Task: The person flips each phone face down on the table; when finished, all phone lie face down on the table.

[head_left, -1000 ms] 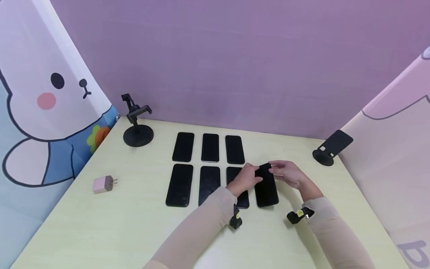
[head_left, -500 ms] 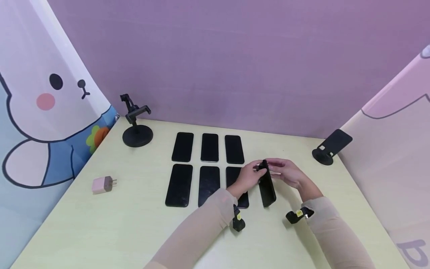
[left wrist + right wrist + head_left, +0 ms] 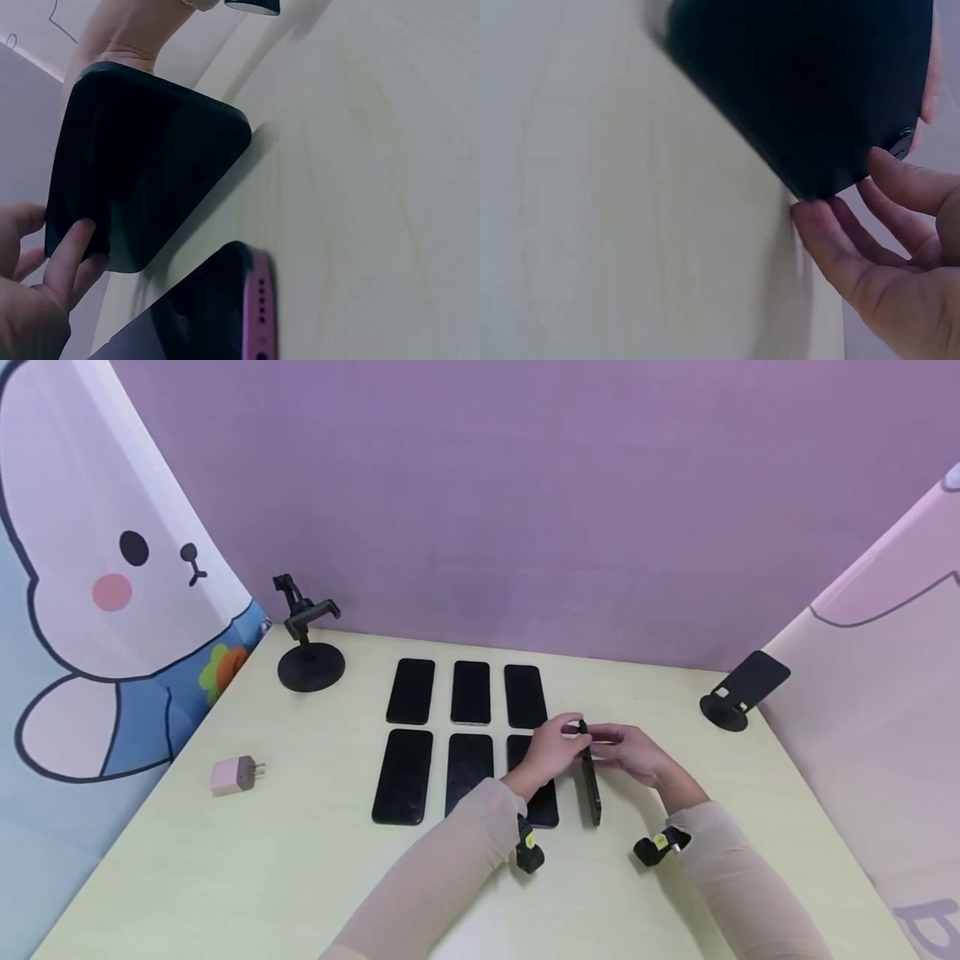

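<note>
Black phone: one, turned on edge, right of centre on or just above the worktop; contact unclear. Progress, as judged: six flat phones set out in two rows of three; the held one not laid flat. Left hand: narrow grip, pinching its far end. Right hand: fingers bent onto that same end. Black stand: far-left corner.

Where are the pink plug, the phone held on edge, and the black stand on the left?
Pink plug point(image 3: 229, 776): head view, on its pink body.
Held phone point(image 3: 141, 166): left wrist view, on its dark flat face.
Black stand point(image 3: 311, 667): head view, on its round base.
</note>
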`<state>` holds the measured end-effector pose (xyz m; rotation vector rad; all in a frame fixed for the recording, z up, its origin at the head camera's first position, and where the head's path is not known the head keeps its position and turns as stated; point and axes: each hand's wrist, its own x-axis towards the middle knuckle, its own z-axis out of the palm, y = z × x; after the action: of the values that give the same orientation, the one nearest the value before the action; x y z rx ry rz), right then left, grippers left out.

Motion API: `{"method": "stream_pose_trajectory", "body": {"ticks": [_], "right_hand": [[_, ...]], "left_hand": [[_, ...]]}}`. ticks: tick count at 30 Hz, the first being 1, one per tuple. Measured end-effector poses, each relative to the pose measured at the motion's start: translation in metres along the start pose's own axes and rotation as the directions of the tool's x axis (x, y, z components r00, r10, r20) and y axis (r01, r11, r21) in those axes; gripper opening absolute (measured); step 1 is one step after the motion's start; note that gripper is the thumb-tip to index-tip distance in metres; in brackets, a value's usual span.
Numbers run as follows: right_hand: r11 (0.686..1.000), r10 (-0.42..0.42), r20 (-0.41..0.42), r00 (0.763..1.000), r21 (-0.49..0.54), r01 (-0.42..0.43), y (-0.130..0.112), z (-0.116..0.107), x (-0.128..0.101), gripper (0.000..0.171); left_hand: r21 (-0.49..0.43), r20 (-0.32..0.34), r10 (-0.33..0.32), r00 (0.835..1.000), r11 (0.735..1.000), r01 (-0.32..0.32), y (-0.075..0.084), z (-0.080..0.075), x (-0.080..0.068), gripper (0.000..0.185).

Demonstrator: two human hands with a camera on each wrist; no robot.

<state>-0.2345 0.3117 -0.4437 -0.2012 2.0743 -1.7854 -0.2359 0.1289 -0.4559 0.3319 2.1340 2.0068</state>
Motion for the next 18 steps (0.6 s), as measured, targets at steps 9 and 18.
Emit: {"method": "stream_pose_trajectory", "body": {"ticks": [9, 18], "right_hand": [[0.986, -0.005, -0.109, 0.994, -0.166, -0.013, 0.001, 0.005, 0.001, 0.045], [0.942, 0.009, -0.220, 0.975, -0.325, -0.082, 0.003, 0.009, 0.004, 0.041]], "left_hand": [[0.172, 0.002, -0.002, 1.000, 0.985, 0.001, 0.004, -0.010, 0.003, 0.036], [0.502, 0.026, 0.007, 1.000, 0.865, -0.019, -0.001, -0.013, 0.005, 0.034]]}}
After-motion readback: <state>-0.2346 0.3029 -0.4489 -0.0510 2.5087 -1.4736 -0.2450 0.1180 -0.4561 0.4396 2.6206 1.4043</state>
